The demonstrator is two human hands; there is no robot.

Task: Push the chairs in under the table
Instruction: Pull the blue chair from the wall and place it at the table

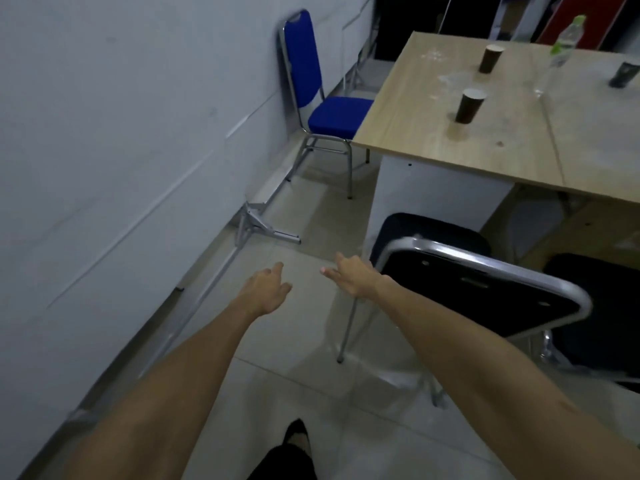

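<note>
Chairs are seen at two sides of the table [433, 147]. A blue chair [332, 114] stands at the far side near the wall [121, 133], its seat front just reaching the table edge, its back and most of its seat clear of the top. A black chair [478, 282] with a chrome frame stands at the near side, its seat partly under the table edge and its backrest toward the camera. A second dark seat [599, 306] is visible at the right edge; its position under the table cannot be determined.

Both arms are extended forward over the floor [294, 358]. The left hand [266, 289] is held in the air with fingers loosely relaxed, nothing gripped. The right hand [353, 275] is likewise unloaded, fingers loosely extended, just beside the left corner of the black chair's backrest; contact with the frame cannot be confirmed.

The step in hand is judged to be a transition between chairs, no chair being held. The blue chair is judged the least tucked in. For the next move, its backrest would need to be grasped at the top and the chair pushed straight toward the table, with the legs kept clear of the white table panel [415, 188]. Cups [469, 105] and a bottle [562, 46] stand on the top, so jolting the table is to be avoided.
</note>
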